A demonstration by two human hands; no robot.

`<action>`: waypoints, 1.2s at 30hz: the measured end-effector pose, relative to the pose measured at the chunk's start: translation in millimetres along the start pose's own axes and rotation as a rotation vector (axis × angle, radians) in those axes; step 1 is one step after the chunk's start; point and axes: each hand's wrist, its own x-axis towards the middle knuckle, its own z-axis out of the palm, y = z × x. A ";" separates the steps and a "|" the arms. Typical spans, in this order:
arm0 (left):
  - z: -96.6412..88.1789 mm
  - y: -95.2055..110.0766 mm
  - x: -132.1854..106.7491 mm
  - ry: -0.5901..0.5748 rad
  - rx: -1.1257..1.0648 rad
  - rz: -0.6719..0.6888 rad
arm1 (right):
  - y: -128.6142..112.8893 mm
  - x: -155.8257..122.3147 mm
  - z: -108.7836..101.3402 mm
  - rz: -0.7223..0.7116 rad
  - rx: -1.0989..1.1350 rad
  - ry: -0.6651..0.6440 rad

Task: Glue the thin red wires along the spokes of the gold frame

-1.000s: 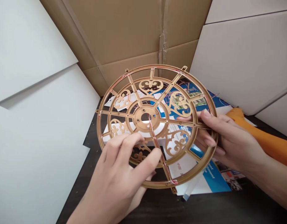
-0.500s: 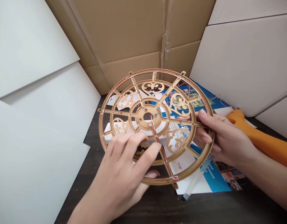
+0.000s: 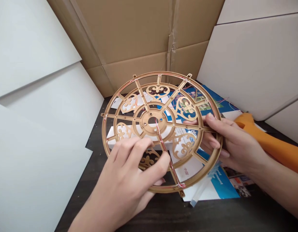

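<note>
A round gold openwork frame (image 3: 198,129) with spokes, scroll ornaments and small tabs on its rim is held tilted above the table. Red and white wires (image 3: 160,137) run from its central hole down a spoke to the near rim, and along the outer ring. My right hand (image 3: 236,145) is closed on the right rim, thumb on top and fingers beneath. At the near left, my left hand (image 3: 132,174) grips the frame, its index finger bent beside the wired spoke and its thumb under the rim. The fingertips of that hand are partly hidden.
On the dark table (image 3: 91,193) lie printed blue and white papers (image 3: 227,183) and loose thin wires. An orange glue gun (image 3: 267,135) with a clear glue stick (image 3: 199,193) rests at right. Cardboard (image 3: 134,32) stands behind, with white panels (image 3: 42,122) on both sides.
My left index finger has shifted slightly to the right, across the wired spoke, and its thumb is tucked further under the rim. My right hand keeps its hold.
</note>
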 end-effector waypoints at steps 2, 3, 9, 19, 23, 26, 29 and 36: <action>-0.6 1.0 0.2 0.006 -0.005 -0.004 | 1.0 0.0 -0.2 0.009 0.003 -0.004; -0.7 1.6 0.2 0.007 -0.016 -0.016 | 1.4 0.1 -0.2 0.015 0.005 -0.008; 2.5 3.5 -0.4 -0.002 -0.070 -0.086 | 3.0 1.4 -0.3 -0.002 0.005 -0.009; 4.8 3.6 -0.4 0.031 0.007 -0.057 | 1.7 5.2 0.8 0.009 0.039 -0.030; 3.2 5.1 1.0 0.042 0.030 -0.050 | 0.7 5.2 1.2 0.048 0.053 -0.061; 1.5 6.2 2.5 0.055 0.058 -0.035 | 1.1 7.0 1.1 0.069 0.062 -0.068; -1.1 7.1 3.5 0.084 0.103 -0.015 | 2.4 9.7 1.0 0.092 0.075 -0.059; -5.9 7.1 3.2 0.091 0.143 0.029 | 7.5 13.0 -0.1 0.191 0.076 -0.081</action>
